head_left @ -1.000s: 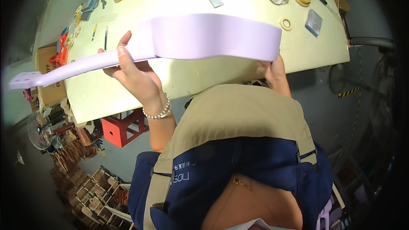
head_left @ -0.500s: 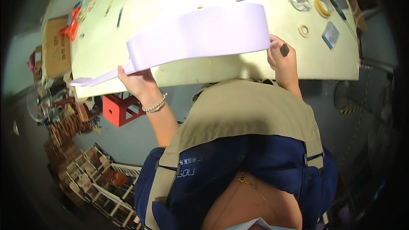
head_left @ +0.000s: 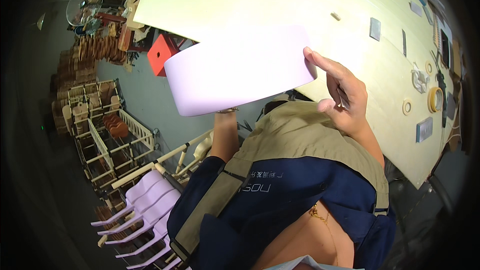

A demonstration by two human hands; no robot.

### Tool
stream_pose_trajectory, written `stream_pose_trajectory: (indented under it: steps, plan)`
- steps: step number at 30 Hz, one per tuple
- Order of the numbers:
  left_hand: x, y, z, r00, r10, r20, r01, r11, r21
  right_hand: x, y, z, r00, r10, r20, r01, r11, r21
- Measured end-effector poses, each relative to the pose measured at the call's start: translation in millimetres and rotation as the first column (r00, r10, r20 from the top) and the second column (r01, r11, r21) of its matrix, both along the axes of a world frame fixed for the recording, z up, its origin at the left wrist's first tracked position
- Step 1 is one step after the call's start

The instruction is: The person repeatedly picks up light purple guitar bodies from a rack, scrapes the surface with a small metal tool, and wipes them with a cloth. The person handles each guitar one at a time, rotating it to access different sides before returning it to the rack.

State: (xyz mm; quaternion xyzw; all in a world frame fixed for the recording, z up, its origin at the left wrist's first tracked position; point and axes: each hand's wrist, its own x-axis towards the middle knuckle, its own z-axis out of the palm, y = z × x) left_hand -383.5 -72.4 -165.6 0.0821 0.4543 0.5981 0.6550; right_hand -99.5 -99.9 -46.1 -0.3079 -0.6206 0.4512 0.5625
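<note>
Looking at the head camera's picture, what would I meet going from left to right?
Orange-brown curved pieces → lilac instrument body → right hand → flat grey block → small tape roll → large yellow tape roll.

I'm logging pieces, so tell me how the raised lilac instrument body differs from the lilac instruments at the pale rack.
The raised body is one piece, touched by the right fingers; the rack instruments form a row. The raised body shows no neck; the rack instruments show long necks. The raised body glares near-white in places; the rack instruments look deeper lilac. Both are lilac.
</note>
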Motion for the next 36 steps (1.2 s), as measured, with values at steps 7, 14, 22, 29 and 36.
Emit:
stream_pose_trajectory:
  steps: [7, 14, 22, 29, 36]
  plan:
    - [-0.9, -4.4, 6.9, 0.999, -0.031, -0.035, 0.033, 0.998, 0.057, 3.5, 1.3, 0.9, 0.989, -0.088, 0.116, 0.081, 0.995, 0.064]
    - [-6.6, 38.6, 30.2, 0.999, 0.033, 0.010, -0.034, 0.983, 0.183, 61.6, 8.9, -30.0, 0.912, -0.376, 0.165, 0.396, 0.912, -0.112]
    - [37.6, 59.6, 74.4, 0.975, 0.170, 0.146, -0.212, 0.912, 0.350, 67.2, -13.1, -77.5, 0.903, -0.418, -0.101, 0.365, 0.869, -0.336]
    - [42.0, 70.5, 85.9, 0.988, 0.134, 0.082, -0.155, 0.915, 0.372, 76.3, -22.8, -94.4, 0.882, -0.450, -0.140, 0.328, 0.799, -0.503]
    - [70.8, 66.8, 111.3, 0.995, 0.095, -0.020, -0.073, 0.869, 0.490, 84.5, -27.6, -117.2, 0.876, -0.445, -0.186, 0.238, 0.734, -0.636]
